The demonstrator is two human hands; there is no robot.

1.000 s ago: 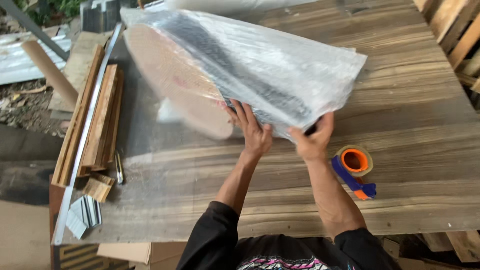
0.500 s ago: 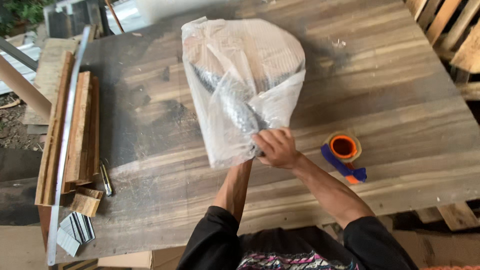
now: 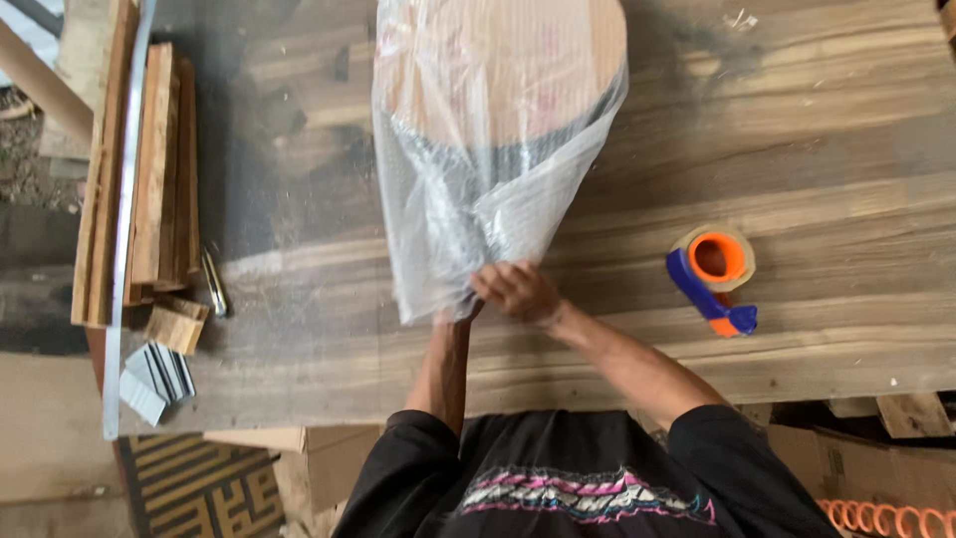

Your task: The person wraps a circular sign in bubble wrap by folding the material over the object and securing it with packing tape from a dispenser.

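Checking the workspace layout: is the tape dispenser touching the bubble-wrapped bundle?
Apart. The head view shows the tape dispenser lying well to the right of the bubble-wrapped bundle, with bare wooden table between them.

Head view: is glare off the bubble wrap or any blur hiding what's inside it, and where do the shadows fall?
Head view: daylight is soft and even; the bubble wrap shows whitish sheen, yet the round wooden piece reads through near the top. Lower down, crinkled layers hide the contents. The right hand is sharp; the left hand is mostly covered. A dark shadow lies on the table beside the bundle.
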